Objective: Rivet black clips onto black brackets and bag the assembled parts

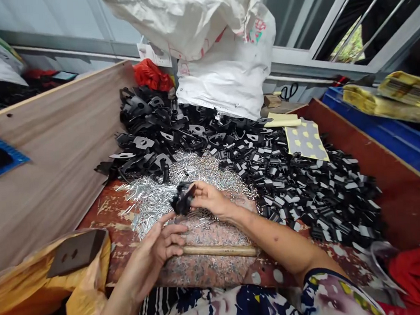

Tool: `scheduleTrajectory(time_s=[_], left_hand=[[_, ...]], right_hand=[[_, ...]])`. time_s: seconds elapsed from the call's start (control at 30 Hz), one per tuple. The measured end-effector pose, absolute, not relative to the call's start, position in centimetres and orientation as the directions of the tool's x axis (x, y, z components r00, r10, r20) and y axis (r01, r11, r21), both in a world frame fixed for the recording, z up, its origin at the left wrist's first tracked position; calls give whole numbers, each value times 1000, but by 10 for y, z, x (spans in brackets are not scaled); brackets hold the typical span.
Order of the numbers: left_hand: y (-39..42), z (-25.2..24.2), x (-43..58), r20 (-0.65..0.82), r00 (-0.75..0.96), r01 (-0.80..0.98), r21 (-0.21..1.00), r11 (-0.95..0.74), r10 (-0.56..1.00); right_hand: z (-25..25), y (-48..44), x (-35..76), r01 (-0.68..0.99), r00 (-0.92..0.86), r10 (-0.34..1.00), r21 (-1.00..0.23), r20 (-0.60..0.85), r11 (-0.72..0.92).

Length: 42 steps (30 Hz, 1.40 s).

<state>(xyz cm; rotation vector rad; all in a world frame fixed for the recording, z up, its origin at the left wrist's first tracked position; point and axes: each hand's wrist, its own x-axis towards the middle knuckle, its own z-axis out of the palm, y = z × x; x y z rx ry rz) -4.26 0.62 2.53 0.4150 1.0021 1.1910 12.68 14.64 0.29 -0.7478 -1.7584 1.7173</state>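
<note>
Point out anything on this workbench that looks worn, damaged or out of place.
The bench surface left of the silver pins is damaged: its red coating has flaked off in pale patches. Otherwise nothing stands out; the right hand holds a black part and the left hand rests by the wooden handle.
</note>
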Motion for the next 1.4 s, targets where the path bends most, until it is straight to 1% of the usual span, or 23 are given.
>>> scheduleTrajectory(time_s=[0.07,0.1,0.13,0.17,0.2,0.23,0.27,0.3,0.33,0.37,0.43,0.47,0.57,0.6,0.67,0.77,0.83,0.87,0.93,1.03,1.1,1.2,1.4], left_hand=[[12,24,-35,-417,96,-631,677,379,904],[13,23,-33,-416,110,-646,660,382,903],[12,21,-32,-416,104,-655,655,377,904],[10,18,-32,-418,80,-659,659,363,905],[7,16,-33,-420,48,-665,663,343,906],[5,14,-34,-421,16,-676,664,320,907],[3,13,-36,-419,-8,-692,658,298,908],[1,13,-37,-415,-13,-709,645,284,910],[1,14,-37,-410,2,-725,628,284,912],[4,16,-36,-403,33,-731,615,297,915],[15,20,-28,-381,131,-703,615,356,915],[25,23,-22,-369,193,-669,629,397,909],[68,26,-4,-363,315,-538,693,480,877],[86,27,-1,-387,285,-512,712,480,877],[119,27,-4,-396,115,-528,753,393,911],[148,31,-27,-310,-142,-584,793,173,940],[147,34,-42,-209,-324,-573,819,-16,923],[139,36,-47,-175,-363,-551,832,-60,915],[112,36,-44,-166,-307,-489,872,-6,937],[60,28,-14,-264,-89,-327,918,222,960],[32,20,11,-283,-19,-319,911,262,959],[12,11,35,-280,38,-400,875,272,959],[6,12,29,-236,78,-422,872,246,969]], right_hand=[[4,127,133,-140,-803,594,-983,41,-122],[7,122,139,-137,-849,525,-984,58,-112],[12,121,146,-97,-882,466,-994,66,-42],[17,124,156,-32,-899,433,-996,63,80],[23,132,167,58,-896,441,-969,55,239],[28,144,179,183,-875,483,-893,43,411],[32,159,193,335,-826,562,-759,50,559],[34,177,206,514,-728,680,-588,86,625],[34,195,218,695,-618,777,-378,120,612],[31,213,230,811,-538,830,-180,146,557],[22,240,246,855,-498,853,-74,158,513],[17,249,252,856,-499,852,-60,158,513],[7,258,259,846,-509,840,-74,186,528],[6,256,261,843,-507,837,-85,205,532],[7,248,265,831,-503,828,-123,249,542],[10,229,274,806,-476,816,-208,328,554],[9,211,278,759,-387,833,-375,396,532],[8,200,279,721,-329,847,-467,418,511],[6,175,274,637,-234,873,-611,428,470],[7,134,252,527,-220,869,-696,443,488],[11,110,233,452,-256,828,-696,499,558],[14,84,207,408,-335,756,-636,563,655],[3,62,187,318,-329,760,-692,561,648]])
